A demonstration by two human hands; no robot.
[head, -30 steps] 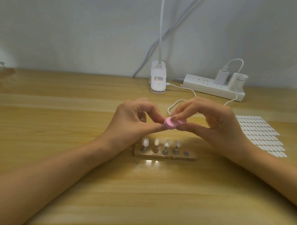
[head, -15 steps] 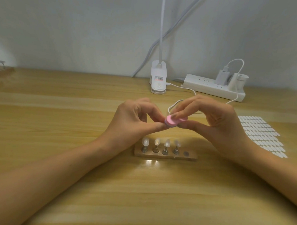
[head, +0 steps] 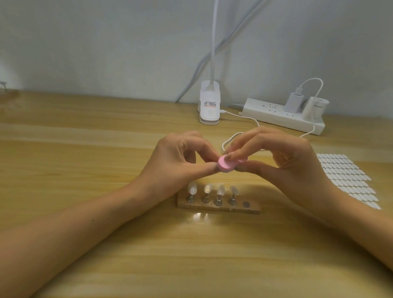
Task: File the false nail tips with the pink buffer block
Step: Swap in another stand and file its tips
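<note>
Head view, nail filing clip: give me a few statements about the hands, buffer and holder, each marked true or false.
1. The right hand pinches the pink buffer block. True.
2. The wooden holder carries five nail tips. False: four stand on it; the rightmost post is bare.
3. The left hand rests flat on the table. False: it is raised, fingertips at the buffer.
4. A sheet of white tips lies right of the hands. True.
</note>
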